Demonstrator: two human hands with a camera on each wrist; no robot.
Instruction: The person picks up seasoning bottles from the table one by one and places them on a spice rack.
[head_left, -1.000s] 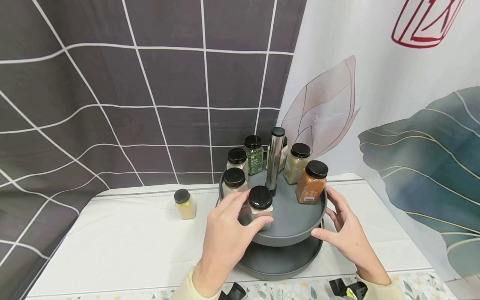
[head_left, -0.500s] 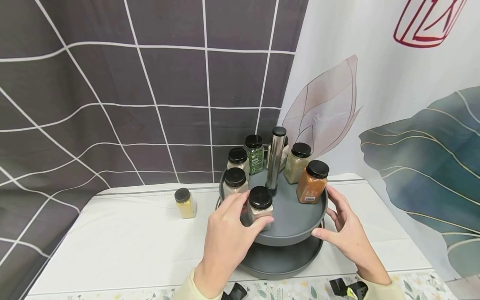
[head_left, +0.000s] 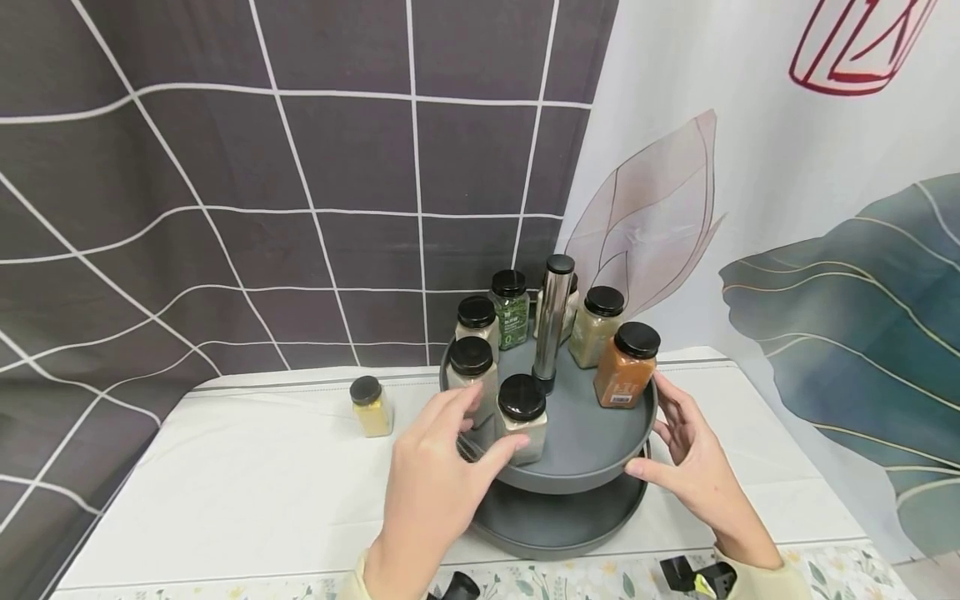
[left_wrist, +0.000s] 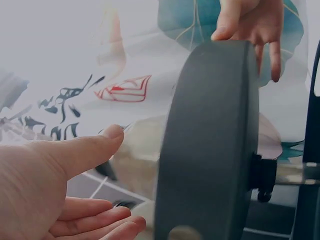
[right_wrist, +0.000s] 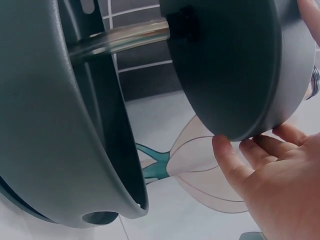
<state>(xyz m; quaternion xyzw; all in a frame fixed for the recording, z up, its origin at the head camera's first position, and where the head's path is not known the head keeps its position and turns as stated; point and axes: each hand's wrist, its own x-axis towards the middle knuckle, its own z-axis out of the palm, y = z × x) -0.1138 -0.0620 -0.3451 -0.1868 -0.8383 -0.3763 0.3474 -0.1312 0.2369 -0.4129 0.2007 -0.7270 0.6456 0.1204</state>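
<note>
On the upper tray of a grey two-tier spice rack [head_left: 592,462] stands a black-lidded spice jar [head_left: 522,425] with pale contents, near the front. My left hand [head_left: 431,475] is beside it, thumb and fingers spread, the thumb tip close to its glass; in the left wrist view a gap shows between the thumb and the blurred jar [left_wrist: 137,155]. Another pale jar [head_left: 472,375] stands just behind the left fingers. At the right, my right hand [head_left: 697,467] rests its thumb and fingertips against the tray's outer rim, as the right wrist view [right_wrist: 280,175] also shows.
An orange-filled jar [head_left: 624,371], a green-labelled jar [head_left: 512,317] and several pale jars ring the metal post [head_left: 551,325]. A yellow-filled jar [head_left: 371,412] stands on the white tabletop [head_left: 262,483] to the left. Below is the lower tray [head_left: 558,521].
My left hand has let go of the front jar and drawn back to the left, its fingers parting from the glass. The jar stays on the tray; the right hand keeps its place at the rim.
</note>
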